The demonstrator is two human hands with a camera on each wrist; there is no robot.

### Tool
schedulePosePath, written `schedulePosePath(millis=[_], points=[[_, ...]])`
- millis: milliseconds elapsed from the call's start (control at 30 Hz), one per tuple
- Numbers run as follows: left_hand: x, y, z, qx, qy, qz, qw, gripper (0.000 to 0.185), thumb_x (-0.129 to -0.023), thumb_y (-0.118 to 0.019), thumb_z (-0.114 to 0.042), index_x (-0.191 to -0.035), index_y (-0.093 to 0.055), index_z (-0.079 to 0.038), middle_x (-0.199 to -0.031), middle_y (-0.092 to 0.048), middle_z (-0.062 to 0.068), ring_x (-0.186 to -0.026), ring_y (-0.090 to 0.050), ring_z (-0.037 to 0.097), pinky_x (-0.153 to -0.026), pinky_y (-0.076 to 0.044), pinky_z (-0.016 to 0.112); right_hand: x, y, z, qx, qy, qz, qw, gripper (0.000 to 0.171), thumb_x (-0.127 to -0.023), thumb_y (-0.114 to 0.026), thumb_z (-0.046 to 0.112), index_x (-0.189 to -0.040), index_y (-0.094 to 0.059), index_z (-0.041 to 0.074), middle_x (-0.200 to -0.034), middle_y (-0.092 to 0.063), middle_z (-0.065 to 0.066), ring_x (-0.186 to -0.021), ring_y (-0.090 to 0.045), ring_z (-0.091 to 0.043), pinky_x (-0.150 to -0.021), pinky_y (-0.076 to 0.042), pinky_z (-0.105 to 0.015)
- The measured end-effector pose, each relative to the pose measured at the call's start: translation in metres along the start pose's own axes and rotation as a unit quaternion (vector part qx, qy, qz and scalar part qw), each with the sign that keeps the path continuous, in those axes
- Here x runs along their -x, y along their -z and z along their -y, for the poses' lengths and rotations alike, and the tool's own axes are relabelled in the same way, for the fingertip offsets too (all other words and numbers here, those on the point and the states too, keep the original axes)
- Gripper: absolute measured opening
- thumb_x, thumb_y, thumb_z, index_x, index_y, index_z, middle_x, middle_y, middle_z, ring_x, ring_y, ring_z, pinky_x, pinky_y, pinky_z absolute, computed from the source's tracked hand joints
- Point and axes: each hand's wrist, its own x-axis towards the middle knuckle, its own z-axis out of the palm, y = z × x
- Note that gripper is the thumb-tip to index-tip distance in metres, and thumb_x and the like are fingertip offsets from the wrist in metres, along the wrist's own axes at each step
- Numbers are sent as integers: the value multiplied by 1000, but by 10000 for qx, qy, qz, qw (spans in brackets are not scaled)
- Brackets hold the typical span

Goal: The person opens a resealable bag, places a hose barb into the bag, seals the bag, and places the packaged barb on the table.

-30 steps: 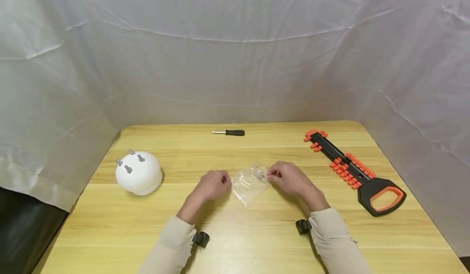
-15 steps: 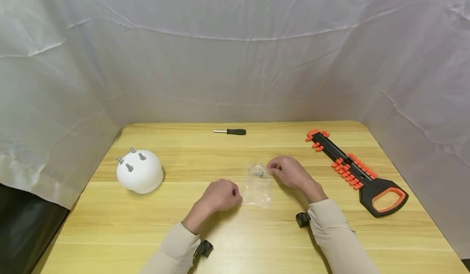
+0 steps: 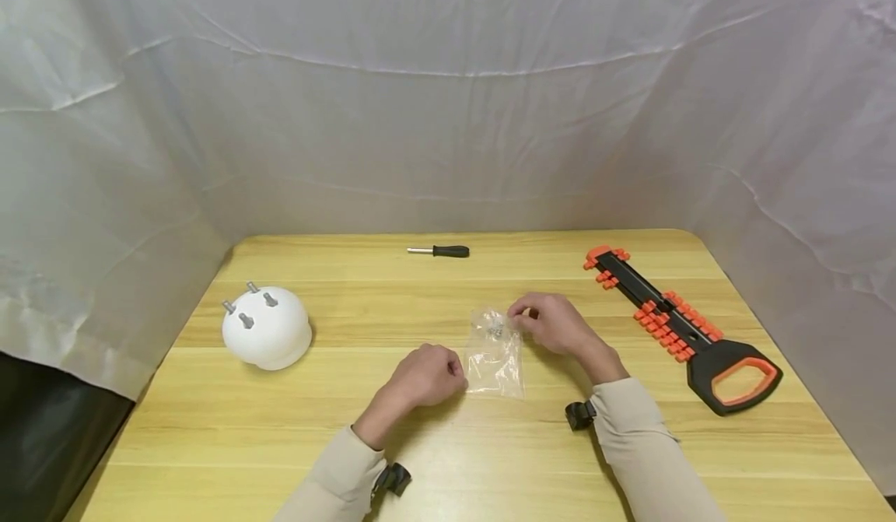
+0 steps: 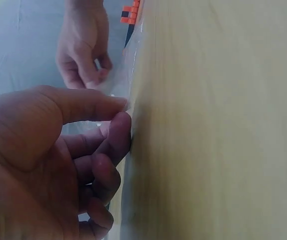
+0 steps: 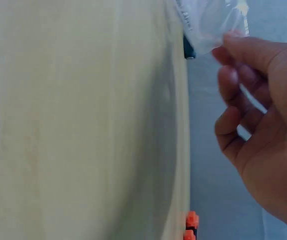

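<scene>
Left hand (image 3: 425, 376) low on the pale wooden table (image 3: 350, 444), fingers curled, thumb and forefinger pinching the near left corner of the small clear plastic bag (image 3: 495, 357). Right hand (image 3: 549, 324) beyond it, fingertips pinching the bag's far top edge. Bag mid-table between both hands, metal bits inside.

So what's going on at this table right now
A person holds a small clear plastic bag with both hands over a wooden table. The right hand pinches its top edge; the left hand pinches its lower left corner. Small metal parts sit inside the bag. A white dome, a screwdriver and an orange-and-black tool lie untouched.
</scene>
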Motion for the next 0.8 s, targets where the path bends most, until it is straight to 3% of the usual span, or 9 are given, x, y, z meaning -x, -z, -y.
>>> schedulePosePath(millis=[167,300,500,800], points=[[-1,-1,0,91,25,-60,9999,13,-80,-58,-14,-73,-66,-21,-66,-60,-9,-59,-51,8,-59,-44,24,4,10,6,-227,304,-452,9983,12,-88,-70,14,-98,-74,20,-95,-72,4,-79,-59,-11,-66,-50,-24],[-3,-3,-1,208,19,-180,9996,13,-85,-55,-14,-76,-62,-20,-66,-56,-8,-57,-47,8,-55,-40,23,5,17,11,-157,785,-800,9936,12,-87,-71,12,-96,-75,18,-92,-72,5,-76,-58,-9,-64,-50,-22],[-6,-4,-1,455,-64,-366,9983,10,-92,-55,-16,-83,-60,-18,-70,-58,-7,-56,-48,7,-54,-41,21,10,26,18,-184,1191,-1085,9868,12,-85,-72,9,-93,-75,18,-90,-72,5,-72,-57,-6,-59,-48,-21],[-10,-3,-3,471,-208,-696,9962,5,-89,-61,-13,-90,-66,-13,-77,-64,-7,-65,-55,5,-61,-47,20,19,37,32,-229,1562,-1606,9743,12,-84,-73,12,-92,-75,20,-88,-72,6,-67,-52,-4,-54,-43,-19]])
